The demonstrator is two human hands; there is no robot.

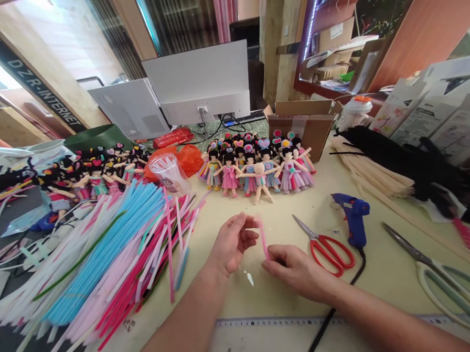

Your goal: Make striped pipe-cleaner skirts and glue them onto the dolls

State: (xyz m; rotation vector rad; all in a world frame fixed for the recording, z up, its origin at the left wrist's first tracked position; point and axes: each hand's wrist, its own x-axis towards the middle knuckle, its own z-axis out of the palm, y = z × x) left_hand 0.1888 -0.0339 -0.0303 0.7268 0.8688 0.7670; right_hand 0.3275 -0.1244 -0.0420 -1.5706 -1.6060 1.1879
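Observation:
Both my hands work over the pale table (275, 304) near its front. My left hand (231, 242) and my right hand (293, 267) each pinch one end of a short pink pipe cleaner (263, 240), which curves between them. A big heap of blue, pink and white pipe cleaners (109, 248) lies just left of my left hand. Red-handled scissors (328, 249) lie right of my right hand, with a blue glue gun (353, 219) beyond them.
Rows of small dolls in coloured dresses (255, 169) stand behind my hands, more dolls (93, 176) at the left. A clear plastic cup (168, 172), a cardboard box (304, 124), black and beige pipe cleaner bundles (397, 163), large pale scissors (438, 270) and a ruler (290, 322) surround the work spot.

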